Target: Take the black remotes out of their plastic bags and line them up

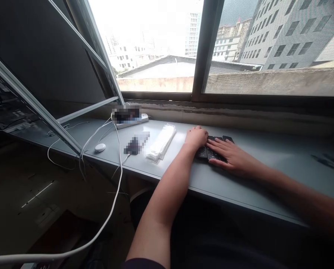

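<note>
Several flat black remote controls with rows of small buttons [202, 153] lie side by side on the grey table [256, 190]. At their far left end my left hand [196, 137] is closed, its fingers bent round the edge and partly hidden. Stretched flat across the tops is my right hand [231, 155], with its fingers spread and touching the remote controls. It covers much of the row. A stack of clear plastic bags [161, 142] lies to the left of my left hand.
A blurred-out dark object [135, 145] with a cable lies left of the bags. Beyond it are a white power strip [133, 122] and a round white object [100, 147]. A long white cable [117, 194] hangs over the front edge. A metal frame [68, 140] slants at the left.
</note>
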### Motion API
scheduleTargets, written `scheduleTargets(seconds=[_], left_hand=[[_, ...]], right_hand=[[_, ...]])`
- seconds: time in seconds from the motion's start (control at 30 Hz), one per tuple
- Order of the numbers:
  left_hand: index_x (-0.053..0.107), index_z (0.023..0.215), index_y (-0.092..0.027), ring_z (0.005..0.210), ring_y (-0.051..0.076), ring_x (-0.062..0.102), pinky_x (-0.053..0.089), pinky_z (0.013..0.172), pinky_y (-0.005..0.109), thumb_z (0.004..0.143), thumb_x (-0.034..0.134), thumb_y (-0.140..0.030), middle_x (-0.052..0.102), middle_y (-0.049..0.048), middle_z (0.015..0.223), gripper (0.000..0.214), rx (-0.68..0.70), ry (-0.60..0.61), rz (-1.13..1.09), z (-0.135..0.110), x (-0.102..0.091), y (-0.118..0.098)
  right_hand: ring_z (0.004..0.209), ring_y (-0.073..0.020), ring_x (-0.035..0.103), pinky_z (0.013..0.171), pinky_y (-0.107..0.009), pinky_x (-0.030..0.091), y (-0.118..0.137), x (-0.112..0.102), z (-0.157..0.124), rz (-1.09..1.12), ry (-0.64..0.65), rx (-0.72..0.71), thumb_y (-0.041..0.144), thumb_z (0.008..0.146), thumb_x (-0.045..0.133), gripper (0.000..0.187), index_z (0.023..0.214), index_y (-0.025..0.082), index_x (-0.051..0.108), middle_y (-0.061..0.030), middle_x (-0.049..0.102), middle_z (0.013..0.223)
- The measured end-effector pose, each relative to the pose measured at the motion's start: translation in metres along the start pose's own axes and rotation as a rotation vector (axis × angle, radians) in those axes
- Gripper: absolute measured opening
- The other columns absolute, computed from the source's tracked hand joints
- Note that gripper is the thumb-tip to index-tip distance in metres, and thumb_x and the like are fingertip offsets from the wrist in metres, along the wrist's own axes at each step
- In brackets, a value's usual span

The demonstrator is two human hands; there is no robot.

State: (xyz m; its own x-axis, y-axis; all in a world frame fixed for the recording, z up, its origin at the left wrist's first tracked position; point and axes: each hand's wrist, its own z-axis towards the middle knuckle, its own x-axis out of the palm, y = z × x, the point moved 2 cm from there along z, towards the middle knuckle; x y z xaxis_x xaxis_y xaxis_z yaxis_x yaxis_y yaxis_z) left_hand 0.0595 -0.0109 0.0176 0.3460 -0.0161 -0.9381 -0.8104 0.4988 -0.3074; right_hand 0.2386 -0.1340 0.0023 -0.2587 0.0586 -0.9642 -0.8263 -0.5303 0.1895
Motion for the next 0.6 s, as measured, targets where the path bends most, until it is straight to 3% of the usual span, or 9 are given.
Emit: scheduleTargets(seconds=[0.17, 0.33, 0.47, 0.6], left_hand=[[0.085, 0.142, -0.026, 0.147, 0.036, 0.061, 0.051, 0.124, 0.050, 0.121, 0.045, -0.047, 0.072, 0.0148, 0.156, 0.050, -0.023, -0.016, -0.060, -0.004, -0.013, 0.001], [0.080, 0.147, -0.023, 0.149, 0.037, 0.058, 0.046, 0.129, 0.056, 0.122, 0.044, -0.051, 0.067, 0.0175, 0.162, 0.052, -0.187, -0.197, -0.033, -0.014, -0.034, 0.010], [0.072, 0.156, -0.020, 0.165, 0.042, 0.046, 0.026, 0.142, 0.069, 0.120, 0.043, -0.049, 0.057, 0.0210, 0.175, 0.054, -0.347, -0.288, 0.063, -0.023, -0.045, 0.017], [0.054, 0.174, -0.013, 0.181, 0.049, 0.018, 0.009, 0.145, 0.076, 0.117, 0.048, -0.050, 0.032, 0.0258, 0.193, 0.068, -0.578, -0.231, 0.106, -0.031, -0.050, 0.024]], right_hand=[[0.171, -0.0470, 0.048, 0.142, -0.071, 0.035, 0.007, -0.009, -0.002, 0.043, -0.145, -0.038, 0.081, 0.112, 0.053, 0.087, 0.183, 0.031, 0.053, -0.0134, 0.056, 0.184], [0.165, -0.0473, 0.054, 0.140, -0.070, 0.039, 0.002, -0.020, -0.005, 0.102, -0.249, 0.053, 0.080, 0.115, 0.042, 0.081, 0.178, 0.032, 0.059, -0.0133, 0.067, 0.174], [0.162, -0.0457, 0.058, 0.138, -0.068, 0.041, -0.009, -0.023, -0.008, 0.103, -0.293, 0.162, 0.077, 0.117, 0.034, 0.081, 0.171, 0.026, 0.065, -0.0172, 0.071, 0.167], [0.157, -0.0451, 0.062, 0.135, -0.065, 0.045, -0.014, -0.020, -0.009, 0.118, -0.301, 0.196, 0.075, 0.118, 0.033, 0.080, 0.165, 0.020, 0.069, -0.0209, 0.073, 0.163]])
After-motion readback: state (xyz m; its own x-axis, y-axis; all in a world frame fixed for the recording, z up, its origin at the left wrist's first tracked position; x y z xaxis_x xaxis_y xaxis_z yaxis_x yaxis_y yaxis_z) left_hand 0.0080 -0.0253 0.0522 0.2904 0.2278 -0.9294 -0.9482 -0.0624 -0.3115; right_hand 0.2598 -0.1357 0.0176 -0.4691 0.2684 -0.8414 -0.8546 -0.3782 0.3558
